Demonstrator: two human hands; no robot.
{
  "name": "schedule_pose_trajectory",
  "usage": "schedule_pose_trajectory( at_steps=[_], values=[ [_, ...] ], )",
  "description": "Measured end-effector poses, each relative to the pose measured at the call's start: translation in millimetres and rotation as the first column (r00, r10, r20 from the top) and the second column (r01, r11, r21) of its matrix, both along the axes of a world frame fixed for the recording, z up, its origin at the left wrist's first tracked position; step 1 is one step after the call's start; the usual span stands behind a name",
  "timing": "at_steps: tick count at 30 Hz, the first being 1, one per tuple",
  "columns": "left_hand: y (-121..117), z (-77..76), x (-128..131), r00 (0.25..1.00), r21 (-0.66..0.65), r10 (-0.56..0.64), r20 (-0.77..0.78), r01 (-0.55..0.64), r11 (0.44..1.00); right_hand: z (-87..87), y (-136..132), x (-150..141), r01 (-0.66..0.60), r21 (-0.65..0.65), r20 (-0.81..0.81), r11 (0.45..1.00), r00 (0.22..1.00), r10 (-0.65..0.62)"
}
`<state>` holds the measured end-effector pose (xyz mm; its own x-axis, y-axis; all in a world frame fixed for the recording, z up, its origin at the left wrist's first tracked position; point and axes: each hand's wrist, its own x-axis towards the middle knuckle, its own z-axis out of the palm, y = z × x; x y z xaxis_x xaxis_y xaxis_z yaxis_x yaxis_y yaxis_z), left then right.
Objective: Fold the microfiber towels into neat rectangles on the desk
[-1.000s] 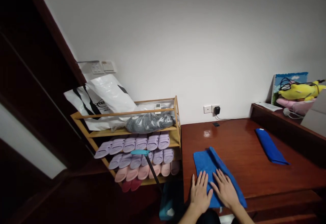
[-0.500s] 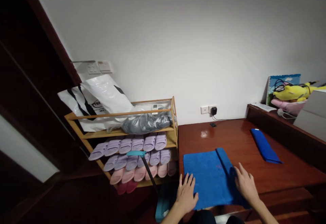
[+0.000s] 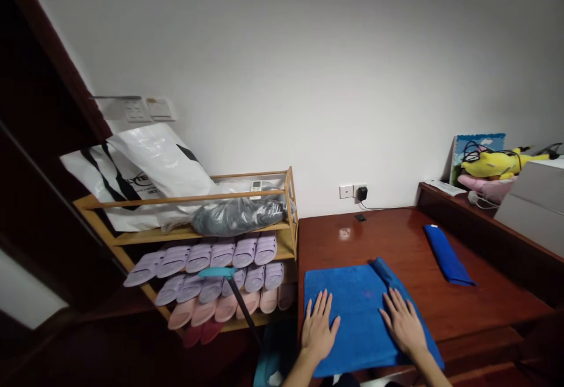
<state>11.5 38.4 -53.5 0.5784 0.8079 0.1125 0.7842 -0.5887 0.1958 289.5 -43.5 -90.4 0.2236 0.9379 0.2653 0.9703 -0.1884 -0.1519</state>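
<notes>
A blue towel (image 3: pixel 352 299) lies spread on the reddish-brown desk top, its near edge reaching the front of the desk. Along its right side runs a narrow, raised folded strip (image 3: pixel 384 272). Flat on the left part of the cloth rests my left hand (image 3: pixel 318 327), fingers stretched out. My right hand (image 3: pixel 403 321) also lies open, on the right part and over the lower end of the strip, with nothing gripped. Farther right on the desk is a second blue towel (image 3: pixel 448 256), folded into a long narrow band.
Left of the desk (image 3: pixel 396 228) stands a wooden shoe rack (image 3: pixel 291 199) with several slippers (image 3: pixel 222 253) and a white bag (image 3: pixel 158 164). A blue-handled stick (image 3: pixel 240 299) leans before it. On the right ledge lie a yellow plush toy (image 3: pixel 496 165) and white boxes (image 3: pixel 535 199). A plug (image 3: pixel 362 193) is in the wall.
My right hand has shifted left from the towel's right edge and now lies flat on it. My left hand still presses the left side. The view has turned slightly right.
</notes>
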Motion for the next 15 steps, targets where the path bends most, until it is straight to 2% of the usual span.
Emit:
schedule_pose_trajectory(
  at_steps=[5, 8, 10, 11, 13, 15],
  values=[
    [8.3, 4.9, -8.1, 0.999, -0.005, -0.046, -0.009, 0.046, 0.999, 2.9, -32.8, 97.9, 0.111, -0.114, 0.116, 0.987, 0.988, -0.097],
    [12.5, 6.1, -15.4, 0.997, 0.002, -0.069, -0.033, 0.069, 0.998, 7.9, -42.4, 129.0, 0.22, -0.132, 0.122, 0.966, 0.971, -0.204],
    [14.8, 5.9, -20.6, 0.995, 0.019, -0.08, -0.051, 0.081, 0.996, 13.0, -40.5, 124.3, 0.236, -0.052, 0.108, 0.97, 0.967, -0.229],
    [15.9, 5.6, -22.9, 0.995, 0.029, -0.084, -0.058, 0.086, 0.996, 15.6, -37.1, 113.5, 0.199, 0.002, 0.092, 0.98, 0.976, -0.199],
    [17.8, 4.7, -26.9, 0.994, 0.045, -0.091, -0.065, 0.094, 0.995, 18.9, -26.3, 78.6, 0.057, 0.09, 0.04, 0.994, 0.997, -0.061],
    [19.4, 3.9, -30.6, 0.993, 0.049, -0.096, -0.066, 0.099, 0.994, 17.0, -12.9, 37.2, -0.092, 0.109, -0.036, 0.99, 0.995, 0.096]
  ],
)
